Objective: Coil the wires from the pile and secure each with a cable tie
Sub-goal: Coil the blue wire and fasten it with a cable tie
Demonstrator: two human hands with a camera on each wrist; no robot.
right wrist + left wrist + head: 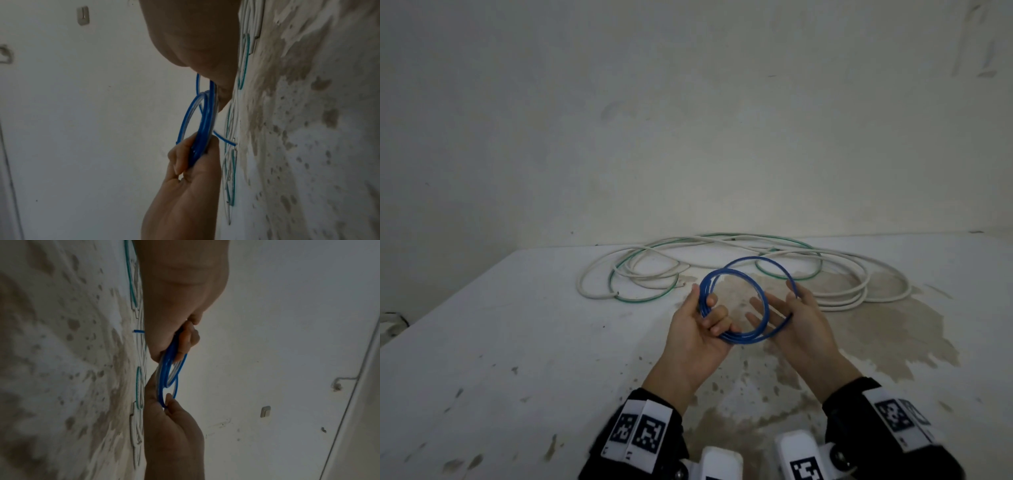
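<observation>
On the left side of the head view, a worn white table (517, 325) flecked with grey chips is stretching toward a pale, scuffed wall (688, 120). A black wrist strap carrying white coded markers (640, 431) is circling the person's left forearm. Above it, the left hand (697, 329) is turning palm-up over the table, its thumb and curled fingers (719, 317) pinching the left edge of a thin blue plastic-sheathed wire wound into several round loops (743, 337). The left wrist view is showing the same bundle of blue loops (167, 369) running between the two hands, with a short loose blue end (138, 331) sticking out just beside the left palm.

The coil is hanging in the air between the hands, above a brownish stain (876, 329) on the tabletop. Behind it, near the wall, a loose pile of thick white cable tangled with a thinner green wire (722, 267) is lying flat on the table.

To the right, the right hand (801, 318) is lying palm-up with its fingers (758, 308) stretched out and mostly straight, the outermost blue loop crossing its palm while its thumb is pressing that loop against the hand. In the right wrist view, the right hand (197, 40) is filling the top of the picture. A second black strap with white coded markers (893, 418) is wrapping the right forearm.
</observation>
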